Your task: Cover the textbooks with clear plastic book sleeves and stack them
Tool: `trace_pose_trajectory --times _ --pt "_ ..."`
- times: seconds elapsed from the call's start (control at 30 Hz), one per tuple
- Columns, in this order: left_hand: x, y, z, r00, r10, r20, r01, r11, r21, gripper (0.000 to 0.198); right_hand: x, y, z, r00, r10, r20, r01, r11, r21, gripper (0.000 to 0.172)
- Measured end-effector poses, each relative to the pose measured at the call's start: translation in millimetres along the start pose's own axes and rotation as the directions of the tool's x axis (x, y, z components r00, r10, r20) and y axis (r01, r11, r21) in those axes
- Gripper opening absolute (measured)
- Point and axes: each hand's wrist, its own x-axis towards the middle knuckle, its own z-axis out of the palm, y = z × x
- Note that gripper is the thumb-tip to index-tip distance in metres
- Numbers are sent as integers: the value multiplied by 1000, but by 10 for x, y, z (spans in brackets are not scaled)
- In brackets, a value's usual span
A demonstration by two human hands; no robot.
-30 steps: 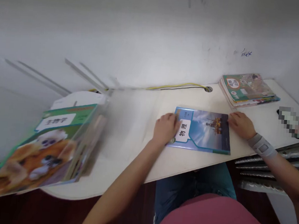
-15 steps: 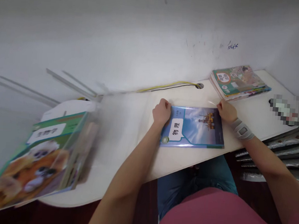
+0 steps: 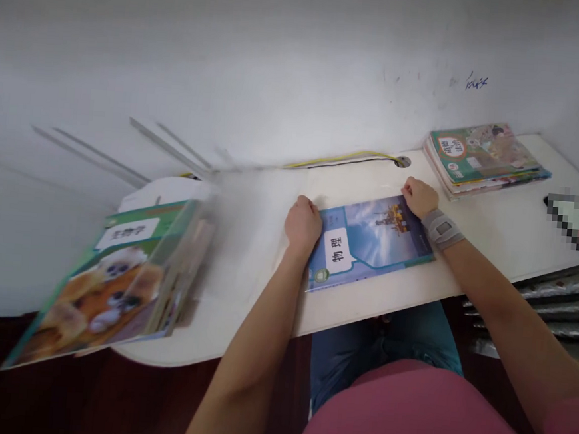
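Note:
A blue book (image 3: 368, 240) with an oil rig on its glossy cover lies tilted on the white table. My left hand (image 3: 303, 225) is closed at the book's upper left corner. At the upper right corner is my right hand (image 3: 420, 197), its fingers curled together, with a grey band on the wrist. Both hands seem to pinch the book or its clear cover; the exact contact of the fingertips is hidden.
Green-covered books (image 3: 109, 276) form a stack at the table's left end. Another stack (image 3: 487, 159) stands at the back right, near a pixelated phone-like object (image 3: 577, 223). A yellow cable (image 3: 344, 158) runs along the wall into a hole.
The book has turned counterclockwise, its right end now farther back. My right hand has moved back and left with it. The whole view has shifted, with the surroundings farther right.

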Motion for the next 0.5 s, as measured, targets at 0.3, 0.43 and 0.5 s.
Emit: trace_pose_trajectory --times 0.3,0.43,0.5 --pt "28 23 60 999 40 -21 -41 999 -23 25 21 63 74 999 -23 -37 25 998 59 21" --pt "1 45 -41 999 33 -27 -35 997 -62 32 17 44 104 997 -41 -61 46 996 81 26" --pt "-64 114 -140 996 82 -39 -83 995 -51 43 21 50 115 996 -59 -73 65 994 87 28"
